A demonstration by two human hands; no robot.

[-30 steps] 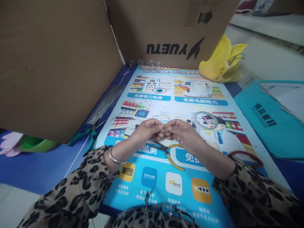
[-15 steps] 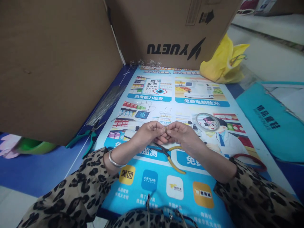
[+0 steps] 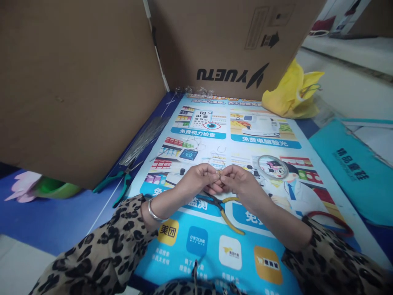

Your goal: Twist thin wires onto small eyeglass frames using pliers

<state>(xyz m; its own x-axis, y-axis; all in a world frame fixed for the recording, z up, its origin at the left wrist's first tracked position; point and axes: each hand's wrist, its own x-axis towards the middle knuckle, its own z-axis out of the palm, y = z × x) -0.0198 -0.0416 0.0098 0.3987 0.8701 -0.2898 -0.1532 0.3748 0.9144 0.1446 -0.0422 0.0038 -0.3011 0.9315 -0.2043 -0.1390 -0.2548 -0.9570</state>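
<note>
My left hand [image 3: 201, 178] and my right hand [image 3: 239, 182] meet fingertip to fingertip over the printed poster sheet [image 3: 227, 159]. Both are closed in a pinch around something tiny between the fingertips, too small to make out. Just below my hands lie yellow-handled pliers [image 3: 229, 219], their dark head partly under the left fingers. Thin bent wires [image 3: 192, 143] rest on the poster beyond my hands. Teal-handled pliers [image 3: 123, 178] lie at the left, beside a bundle of straight wires [image 3: 143, 139].
Cardboard panels [image 3: 76, 82] stand at the left and back. A yellow bag [image 3: 290, 96] sits at the back right, near a turquoise bag [image 3: 353, 168]. A clear tape roll [image 3: 272, 167] and a red ring [image 3: 333, 221] lie on the right. Wire pieces [image 3: 195, 91] lie at the back.
The whole view has shifted slightly, so things appear a little lower and further right. My hands keep almost the same pinching pose.
</note>
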